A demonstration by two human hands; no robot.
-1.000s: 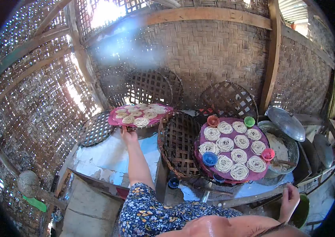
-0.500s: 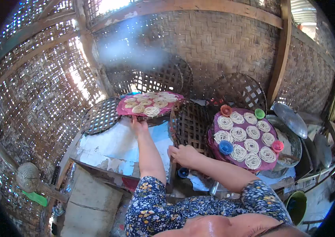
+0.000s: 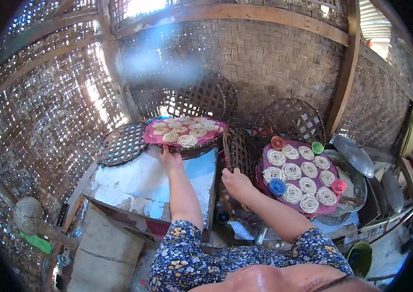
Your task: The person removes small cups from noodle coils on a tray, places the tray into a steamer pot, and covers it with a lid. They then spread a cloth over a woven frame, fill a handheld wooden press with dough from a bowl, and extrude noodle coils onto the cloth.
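Note:
My left hand (image 3: 170, 158) grips the near rim of a woven tray (image 3: 201, 149) at the back of the white-topped table. On that tray lies a pink sheet (image 3: 152, 138) with several pale coiled strand nests (image 3: 187, 140). My right hand (image 3: 237, 185) is closed on the near edge of a dark lattice tray (image 3: 241, 152), which stands tilted nearly edge-on between the two pink sheets. To the right of this hand, a second pink sheet (image 3: 317, 208) bears more coiled nests (image 3: 291, 171). Blue (image 3: 277, 186), orange, green and red cups sit around its edge.
A lattice tray (image 3: 122, 144) leans at the left of the worn tabletop (image 3: 123, 182). Others (image 3: 291, 119) rest against the woven wall. A large pan (image 3: 357, 182) with a metal lid (image 3: 353, 155) stands at right. Below it is a green bucket (image 3: 360, 258).
The lattice tray in my right hand has turned from facing me to nearly edge-on, moving rightward with the hand. My left hand stays at its tray's rim.

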